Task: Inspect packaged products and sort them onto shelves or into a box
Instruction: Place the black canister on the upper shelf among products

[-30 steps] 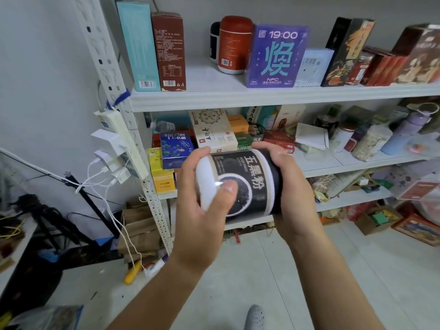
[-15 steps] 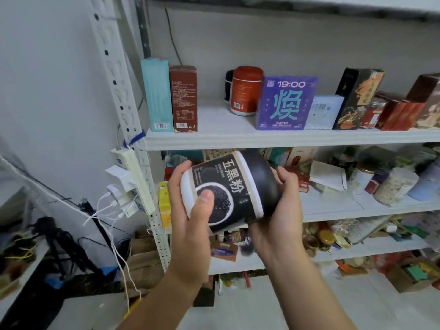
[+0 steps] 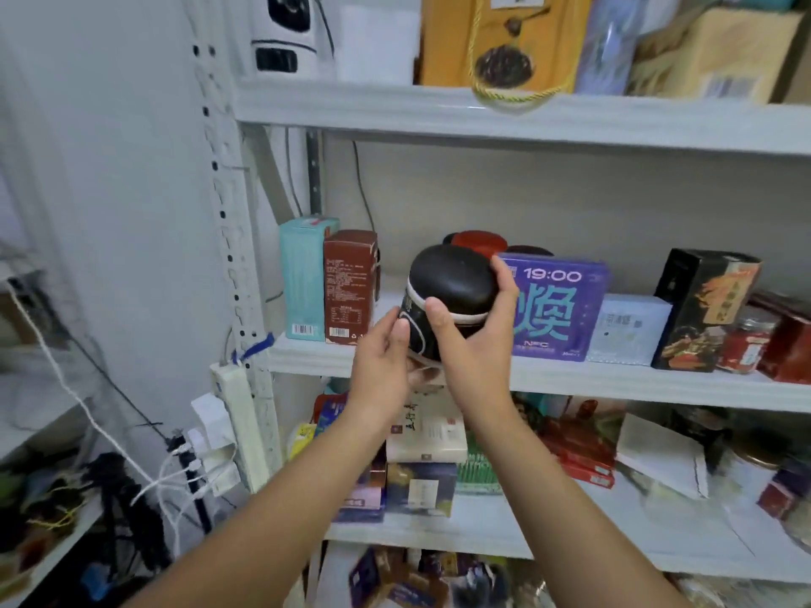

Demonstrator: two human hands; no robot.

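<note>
Right hand (image 3: 471, 340) has the canister (image 3: 452, 283) clamped at its black lid end, thumb on the near side and fingers curled round the far side. Left hand (image 3: 382, 366) isn't really gripping: its fingers are fairly straight and just touch the lower part of the canister's side, more of a steadying push than a hold.

The canister is tilted, lid leaning towards the camera. It sits over the front edge of the shelf (image 3: 614, 379), towards the left end, in the gap between the brown box (image 3: 350, 287) and the purple box (image 3: 557, 309). Can't tell if the base is down on the board yet, since both hands cover it.

My read is that inspection's done and this is the shelving bit. To do it well I'd:

- get the base flat on the board first, then stand it upright, rather than sliding it in leaning
- let the left hand guide the bottom so it doesn't catch on the front edge
- watch the brown box, which is tall and narrow and close, so a nudge would probably tip it
- stop short of the red tin (image 3: 479, 241) sitting right behind the gap
- only loosen the lid grip once it stands on its own, label facing out if possible
</note>
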